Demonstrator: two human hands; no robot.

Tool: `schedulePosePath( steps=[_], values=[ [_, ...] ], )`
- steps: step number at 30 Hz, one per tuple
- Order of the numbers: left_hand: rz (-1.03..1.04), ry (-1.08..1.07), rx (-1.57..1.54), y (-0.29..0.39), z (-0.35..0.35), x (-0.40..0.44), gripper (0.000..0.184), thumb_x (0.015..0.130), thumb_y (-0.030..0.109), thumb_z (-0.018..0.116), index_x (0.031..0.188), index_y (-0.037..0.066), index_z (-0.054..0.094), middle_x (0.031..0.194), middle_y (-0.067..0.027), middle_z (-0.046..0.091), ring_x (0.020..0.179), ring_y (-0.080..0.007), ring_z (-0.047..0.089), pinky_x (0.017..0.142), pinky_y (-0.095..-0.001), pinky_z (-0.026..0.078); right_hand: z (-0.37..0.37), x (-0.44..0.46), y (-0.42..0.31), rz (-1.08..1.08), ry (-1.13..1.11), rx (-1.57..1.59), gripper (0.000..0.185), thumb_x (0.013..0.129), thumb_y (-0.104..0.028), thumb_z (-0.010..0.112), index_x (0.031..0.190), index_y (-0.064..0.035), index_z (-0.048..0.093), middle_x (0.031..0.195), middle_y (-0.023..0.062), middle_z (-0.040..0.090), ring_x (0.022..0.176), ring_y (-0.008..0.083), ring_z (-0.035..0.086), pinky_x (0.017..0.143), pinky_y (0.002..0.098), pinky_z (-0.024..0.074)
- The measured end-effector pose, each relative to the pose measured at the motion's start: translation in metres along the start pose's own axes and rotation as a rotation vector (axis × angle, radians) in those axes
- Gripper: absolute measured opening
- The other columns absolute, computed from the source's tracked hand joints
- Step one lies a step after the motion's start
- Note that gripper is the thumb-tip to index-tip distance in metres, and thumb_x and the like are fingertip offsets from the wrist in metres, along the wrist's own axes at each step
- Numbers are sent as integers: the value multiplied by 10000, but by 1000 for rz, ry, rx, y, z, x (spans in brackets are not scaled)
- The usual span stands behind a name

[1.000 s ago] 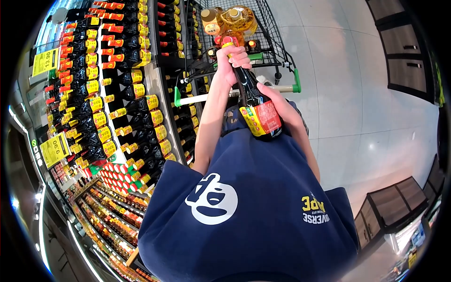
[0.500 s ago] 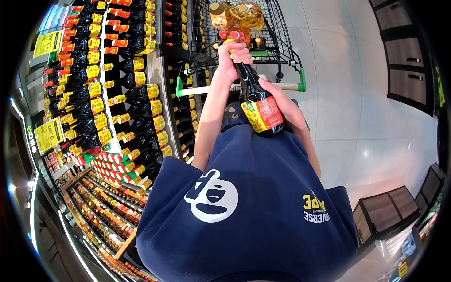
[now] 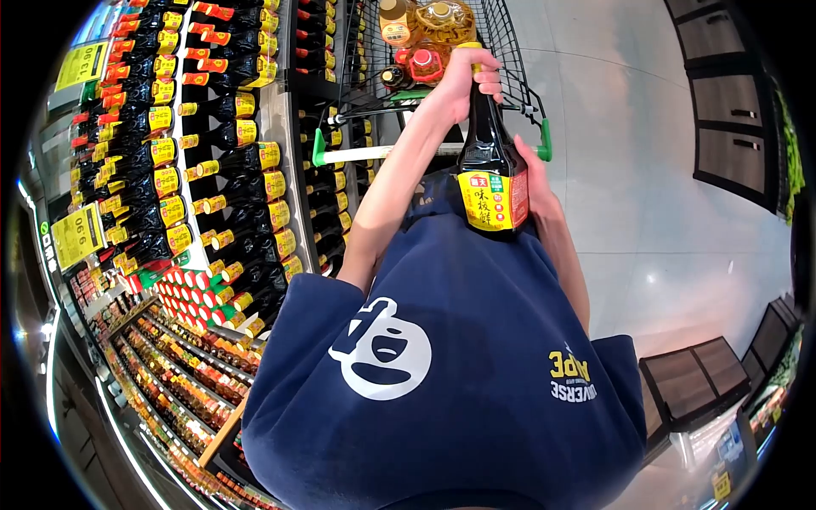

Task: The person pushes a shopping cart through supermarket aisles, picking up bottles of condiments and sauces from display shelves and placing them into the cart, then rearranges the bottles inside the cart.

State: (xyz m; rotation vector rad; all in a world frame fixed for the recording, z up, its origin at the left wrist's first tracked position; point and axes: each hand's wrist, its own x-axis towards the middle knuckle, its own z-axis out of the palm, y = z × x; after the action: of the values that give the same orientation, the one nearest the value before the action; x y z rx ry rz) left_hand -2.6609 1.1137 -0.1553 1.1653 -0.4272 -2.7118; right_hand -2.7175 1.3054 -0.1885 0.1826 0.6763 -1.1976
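Observation:
A dark glass soy sauce bottle [image 3: 489,140] with a yellow-and-red label stands out in front of my chest, its base toward me. My left hand [image 3: 463,81] is wrapped round its neck, just below the yellow cap. Along the bottle's right side lies my right hand [image 3: 535,183], its thumb against the shoulder; the other fingers are hidden behind the glass. Just beyond is a shopping cart [image 3: 348,155] with green handle ends. It holds a large bottle of golden oil [image 3: 450,21], a red-capped bottle [image 3: 425,64] and a small dark bottle [image 3: 393,78].
To the left, shelves carry rows of similar dark bottles [image 3: 246,170] with yellow labels. Yellow price tags [image 3: 78,236] stick out from the shelf edge. Dark wood-panelled cabinets [image 3: 729,110] line the right side, across a pale tiled floor [image 3: 629,170].
The bottle has swung more upright and to the right, turning its yellow front label into view. My left hand has moved right and up with the neck. Both hands stay on it.

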Motion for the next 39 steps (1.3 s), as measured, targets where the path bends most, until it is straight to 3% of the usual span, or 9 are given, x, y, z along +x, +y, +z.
schedulePosePath(
  steps=[10, 27, 39],
  values=[
    [-30, -75, 108, -6, 23, 17, 283, 758, 115, 506, 572, 183, 304, 469, 85, 291, 408, -69, 317, 518, -260, 382, -10, -6, -5, -129, 57, 2, 481, 943, -430, 434, 1097, 2, 581, 1021, 125, 659, 876, 193, 643, 807, 326, 513],
    [-19, -9, 92, -6, 15, 20, 285, 766, 99, 506, 599, 182, 290, 467, 87, 294, 403, -63, 308, 505, -249, 377, -14, 0, -4, -82, 70, -30, 499, 956, -422, 382, 1154, 3, 552, 1035, 130, 653, 890, 206, 649, 813, 330, 518],
    [51, -25, 57, 4, -9, 2, 217, 760, 97, 522, 644, 146, 345, 485, 67, 315, 413, -77, 343, 519, -280, 403, -1, 12, 0, -77, -22, -80, 458, 952, -402, 417, 1081, 3, 587, 979, 116, 668, 846, 188, 653, 773, 326, 528]
  ],
)
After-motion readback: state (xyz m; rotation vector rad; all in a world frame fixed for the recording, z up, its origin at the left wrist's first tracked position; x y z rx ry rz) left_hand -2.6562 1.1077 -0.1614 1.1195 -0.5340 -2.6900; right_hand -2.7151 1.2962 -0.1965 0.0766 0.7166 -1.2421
